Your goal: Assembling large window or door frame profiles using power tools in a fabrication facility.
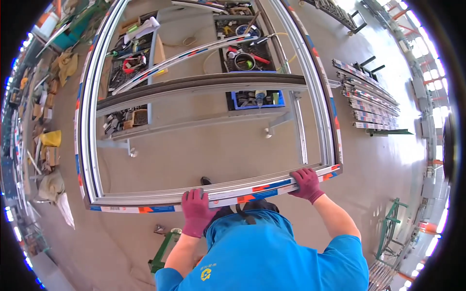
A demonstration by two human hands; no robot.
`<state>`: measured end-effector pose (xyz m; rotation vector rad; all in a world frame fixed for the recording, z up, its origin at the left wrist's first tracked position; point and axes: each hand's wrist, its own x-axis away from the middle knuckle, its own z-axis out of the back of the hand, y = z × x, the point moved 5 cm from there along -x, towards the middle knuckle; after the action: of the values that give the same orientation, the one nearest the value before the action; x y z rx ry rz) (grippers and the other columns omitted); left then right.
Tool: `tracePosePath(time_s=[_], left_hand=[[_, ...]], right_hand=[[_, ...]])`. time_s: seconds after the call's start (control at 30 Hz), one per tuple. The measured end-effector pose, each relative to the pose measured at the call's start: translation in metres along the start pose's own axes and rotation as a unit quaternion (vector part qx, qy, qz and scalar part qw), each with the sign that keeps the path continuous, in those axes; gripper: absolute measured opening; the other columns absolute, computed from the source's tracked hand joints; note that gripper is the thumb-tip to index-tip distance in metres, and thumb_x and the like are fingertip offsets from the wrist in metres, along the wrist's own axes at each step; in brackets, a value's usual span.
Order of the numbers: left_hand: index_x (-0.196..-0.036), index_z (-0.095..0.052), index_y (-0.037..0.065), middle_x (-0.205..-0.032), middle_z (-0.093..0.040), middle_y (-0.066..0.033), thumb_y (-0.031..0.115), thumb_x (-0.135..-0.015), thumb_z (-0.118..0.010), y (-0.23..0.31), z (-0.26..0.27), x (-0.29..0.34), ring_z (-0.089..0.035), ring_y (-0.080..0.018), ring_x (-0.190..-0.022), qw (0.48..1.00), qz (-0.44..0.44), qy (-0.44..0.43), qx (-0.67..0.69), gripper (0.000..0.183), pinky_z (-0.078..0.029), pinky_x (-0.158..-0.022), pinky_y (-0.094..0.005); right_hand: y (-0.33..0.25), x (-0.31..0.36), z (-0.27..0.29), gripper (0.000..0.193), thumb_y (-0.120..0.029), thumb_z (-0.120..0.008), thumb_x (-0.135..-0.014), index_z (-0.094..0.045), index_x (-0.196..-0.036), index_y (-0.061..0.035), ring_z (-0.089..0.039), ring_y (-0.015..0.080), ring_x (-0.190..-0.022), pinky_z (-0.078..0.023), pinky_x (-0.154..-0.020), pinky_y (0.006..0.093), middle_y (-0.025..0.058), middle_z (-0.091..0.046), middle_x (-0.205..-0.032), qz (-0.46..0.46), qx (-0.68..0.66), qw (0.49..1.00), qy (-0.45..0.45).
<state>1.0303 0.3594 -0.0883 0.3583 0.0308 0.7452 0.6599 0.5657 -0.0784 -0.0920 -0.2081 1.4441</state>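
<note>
A large rectangular aluminium window frame (pixel 252 189) lies in front of me, its outer sides covered in white, blue and orange protective tape. My left hand (pixel 196 211), in a maroon glove, has its fingers curled over the near rail, left of my body. Farther right on that same rail, my right hand (pixel 307 184) grips near the right corner, gloved alike. Both thumbs are hard to make out. A dark crossbar (pixel 204 86) spans the frame's middle, and a loose taped strip (pixel 179 59) slants across the far half.
Beneath the far part stands a wheeled stand with trays of tools and hardware, including a blue bin (pixel 257 107). Stacked taped profiles (pixel 371 99) lie to the right. A green metal stand (pixel 162 252) is close by my left side. Boxes and a yellow bag (pixel 51 138) line the left.
</note>
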Motion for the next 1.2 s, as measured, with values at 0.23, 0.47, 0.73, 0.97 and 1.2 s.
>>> tracePosePath(time_s=[0.23, 0.47, 0.73, 0.97, 1.2], left_hand=[[-0.114, -0.070, 0.006, -0.121, -0.066, -0.0116, 0.053, -0.065, -0.090, -0.005, -0.021, 0.009, -0.063, -0.0321, -0.113, 0.997, -0.001, -0.001, -0.081, 0.070, -0.048, -0.097, -0.0498], [-0.127, -0.064, 0.005, -0.125, -0.065, -0.0192, 0.052, -0.069, -0.090, 0.066, 0.001, -0.002, -0.061, -0.0395, -0.119, 0.957, 0.177, -0.012, -0.227, 0.079, -0.045, -0.107, -0.0527], [-0.153, -0.045, 0.000, -0.151, -0.052, -0.0270, 0.054, -0.085, -0.082, 0.357, -0.061, -0.100, -0.046, -0.0448, -0.142, 0.994, 0.090, 0.062, -0.021, 0.094, -0.036, -0.120, -0.0515], [-0.153, -0.041, -0.004, -0.155, -0.045, -0.0304, 0.051, -0.084, -0.083, 0.515, -0.094, -0.269, -0.042, -0.0470, -0.145, 0.989, 0.029, 0.067, 0.128, 0.098, -0.035, -0.122, -0.0515], [-0.159, -0.027, -0.004, -0.161, -0.036, -0.0297, 0.052, -0.083, -0.081, 0.518, -0.124, -0.476, -0.037, -0.0455, -0.149, 0.980, 0.122, 0.159, -0.006, 0.108, -0.029, -0.124, -0.0544]], right_hand=[[0.007, 0.009, 0.001, 0.069, -0.052, -0.086, -0.069, -0.064, -0.120, -0.0125, -0.067, 0.0282, -0.102, -0.051, -0.092, 0.0447, 0.0072, -0.068, -0.108, 0.030, -0.038, 0.999, 0.022], [0.045, 0.074, 0.056, 0.070, -0.047, -0.083, -0.078, -0.061, -0.132, -0.0080, -0.061, 0.0353, -0.118, -0.047, -0.103, 0.0502, 0.0152, -0.063, -0.127, 0.160, -0.146, 0.957, 0.192], [0.287, 0.248, 0.105, 0.056, -0.031, -0.083, -0.082, -0.064, -0.130, -0.0079, -0.060, 0.0373, -0.119, -0.047, -0.104, 0.0516, 0.0155, -0.064, -0.126, -0.010, -0.213, 0.956, 0.201], [0.447, 0.239, 0.132, 0.050, -0.027, -0.083, -0.084, -0.066, -0.126, -0.0059, -0.064, 0.0365, -0.112, -0.050, -0.098, 0.0472, 0.0139, -0.069, -0.118, -0.092, -0.189, 0.958, 0.198], [0.599, 0.231, 0.097, 0.049, -0.031, -0.083, -0.084, -0.067, -0.124, -0.0066, -0.065, 0.0362, -0.107, -0.051, -0.095, 0.0484, 0.0138, -0.070, -0.111, -0.160, -0.145, 0.975, 0.042]])
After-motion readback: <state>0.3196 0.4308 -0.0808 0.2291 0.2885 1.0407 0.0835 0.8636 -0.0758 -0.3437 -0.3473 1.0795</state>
